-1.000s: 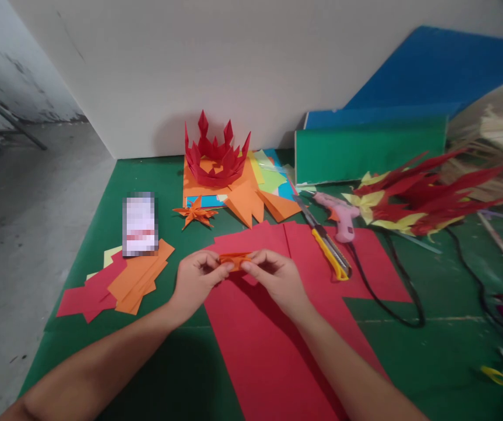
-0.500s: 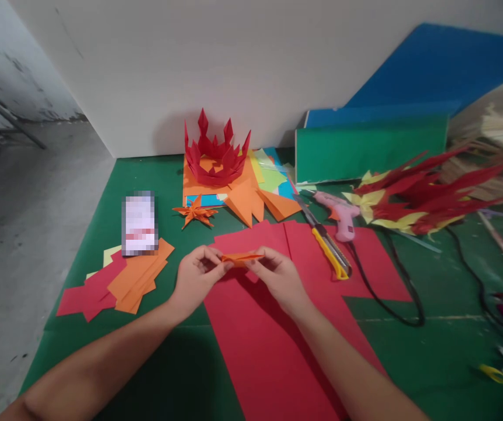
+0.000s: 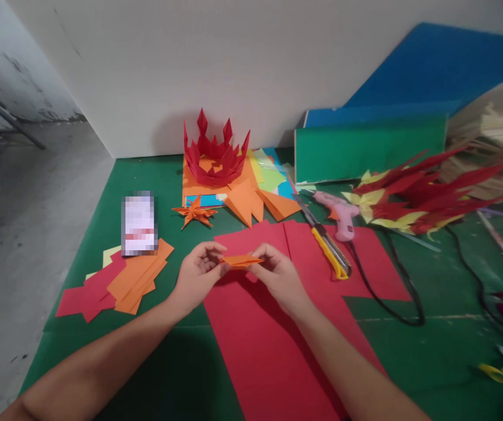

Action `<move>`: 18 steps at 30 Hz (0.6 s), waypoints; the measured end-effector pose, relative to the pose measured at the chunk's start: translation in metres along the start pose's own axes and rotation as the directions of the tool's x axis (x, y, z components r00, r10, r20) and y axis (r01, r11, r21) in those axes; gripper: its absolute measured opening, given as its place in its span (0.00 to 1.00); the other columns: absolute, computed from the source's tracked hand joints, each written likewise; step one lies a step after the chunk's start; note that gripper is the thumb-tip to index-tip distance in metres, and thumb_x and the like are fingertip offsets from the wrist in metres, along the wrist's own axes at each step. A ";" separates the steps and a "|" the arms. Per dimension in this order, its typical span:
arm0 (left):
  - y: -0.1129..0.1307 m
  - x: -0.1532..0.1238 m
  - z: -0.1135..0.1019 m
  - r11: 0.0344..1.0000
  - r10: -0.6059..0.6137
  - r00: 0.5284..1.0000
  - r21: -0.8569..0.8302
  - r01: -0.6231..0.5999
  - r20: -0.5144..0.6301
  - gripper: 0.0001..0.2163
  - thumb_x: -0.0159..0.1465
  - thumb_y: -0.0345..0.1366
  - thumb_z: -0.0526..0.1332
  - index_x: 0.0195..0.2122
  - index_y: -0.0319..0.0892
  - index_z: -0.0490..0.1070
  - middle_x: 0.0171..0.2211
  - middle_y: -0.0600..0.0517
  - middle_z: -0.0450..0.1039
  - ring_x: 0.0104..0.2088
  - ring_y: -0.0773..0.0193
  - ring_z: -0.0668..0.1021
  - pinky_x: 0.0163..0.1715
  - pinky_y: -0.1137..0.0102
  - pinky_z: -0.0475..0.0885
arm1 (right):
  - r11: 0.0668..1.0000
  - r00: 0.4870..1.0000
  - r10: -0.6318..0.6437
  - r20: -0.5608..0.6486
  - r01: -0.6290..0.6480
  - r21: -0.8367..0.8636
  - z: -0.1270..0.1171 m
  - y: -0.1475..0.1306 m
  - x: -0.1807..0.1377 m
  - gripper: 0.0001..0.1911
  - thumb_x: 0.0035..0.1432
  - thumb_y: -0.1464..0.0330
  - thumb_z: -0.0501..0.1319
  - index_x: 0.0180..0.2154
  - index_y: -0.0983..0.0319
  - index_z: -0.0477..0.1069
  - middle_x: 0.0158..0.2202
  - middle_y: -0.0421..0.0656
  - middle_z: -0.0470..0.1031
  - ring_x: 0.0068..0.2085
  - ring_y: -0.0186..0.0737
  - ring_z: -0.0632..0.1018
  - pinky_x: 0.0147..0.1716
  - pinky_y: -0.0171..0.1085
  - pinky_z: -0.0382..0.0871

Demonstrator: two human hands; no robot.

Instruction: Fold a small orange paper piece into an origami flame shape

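Observation:
Between my hands is a small folded piece of orange paper (image 3: 241,261), held above the red paper sheets (image 3: 273,327). My left hand (image 3: 199,273) pinches its left end, with the index finger raised a little off it. At the right end, my right hand (image 3: 281,275) grips the paper between thumb and fingers. Just beyond lies an orange folded paper star (image 3: 196,212). A red folded paper crown (image 3: 217,161) stands behind it on a stack of coloured paper. Orange paper pieces (image 3: 251,202) lie in front of the crown.
Left on the green table (image 3: 146,175) are a blurred-out phone-like object (image 3: 139,225) and loose paper strips (image 3: 137,280). To the right lie a yellow utility knife (image 3: 332,251) with its blade out, a corded pink glue gun (image 3: 343,216) and red-and-yellow paper shapes (image 3: 422,199).
My left index finger has lifted slightly away from the orange paper. Both hands and the paper stay in nearly the same place.

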State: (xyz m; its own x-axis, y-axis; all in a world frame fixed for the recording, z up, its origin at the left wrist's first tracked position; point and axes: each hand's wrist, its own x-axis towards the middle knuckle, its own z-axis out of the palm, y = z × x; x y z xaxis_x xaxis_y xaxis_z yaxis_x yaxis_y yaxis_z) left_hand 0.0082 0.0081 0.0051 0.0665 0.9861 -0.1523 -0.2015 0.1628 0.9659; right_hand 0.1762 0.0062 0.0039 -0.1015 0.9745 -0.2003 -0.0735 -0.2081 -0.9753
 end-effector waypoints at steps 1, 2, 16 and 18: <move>0.000 0.000 0.000 1.000 -0.015 1.000 0.005 0.015 0.027 0.14 0.47 0.37 0.70 0.32 0.40 0.70 0.29 0.53 0.71 0.28 0.69 0.74 0.29 0.75 0.71 | 1.000 1.000 0.002 0.005 -0.002 0.018 0.000 0.000 0.000 0.15 0.46 0.60 0.68 0.27 0.59 0.65 0.24 0.35 0.69 0.25 0.31 0.69 0.24 0.32 0.63; 0.001 0.000 -0.001 1.000 -0.028 0.998 0.011 0.027 0.050 0.13 0.47 0.37 0.70 0.31 0.40 0.71 0.29 0.52 0.72 0.29 0.69 0.75 0.30 0.74 0.71 | 0.999 1.000 0.006 0.012 -0.007 0.036 0.000 -0.001 0.000 0.14 0.46 0.60 0.68 0.29 0.59 0.66 0.25 0.35 0.70 0.25 0.31 0.70 0.25 0.32 0.63; 0.005 -0.003 0.001 0.994 -0.110 0.991 0.007 0.110 0.070 0.14 0.49 0.41 0.69 0.28 0.41 0.66 0.23 0.57 0.68 0.21 0.72 0.71 0.24 0.74 0.70 | 0.999 0.999 -0.040 0.019 0.041 -0.028 0.003 -0.001 -0.002 0.13 0.49 0.58 0.66 0.29 0.59 0.68 0.25 0.36 0.69 0.25 0.32 0.69 0.24 0.32 0.63; 0.006 -0.003 0.001 0.995 -0.100 0.992 0.011 0.099 0.080 0.12 0.49 0.39 0.68 0.28 0.41 0.66 0.23 0.57 0.68 0.20 0.73 0.70 0.22 0.75 0.69 | 0.998 0.998 -0.059 0.028 0.060 -0.037 0.003 -0.001 -0.002 0.12 0.50 0.59 0.66 0.29 0.59 0.68 0.25 0.36 0.69 0.25 0.31 0.69 0.24 0.32 0.64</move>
State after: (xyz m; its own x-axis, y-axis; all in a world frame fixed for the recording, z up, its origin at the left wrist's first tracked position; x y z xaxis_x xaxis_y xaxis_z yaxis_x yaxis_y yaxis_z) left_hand 0.0075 0.0057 0.0111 0.1645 0.9590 -0.2308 -0.1828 0.2595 0.9483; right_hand 0.1735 0.0045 0.0060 -0.1252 0.9822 -0.1399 -0.0429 -0.1463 -0.9883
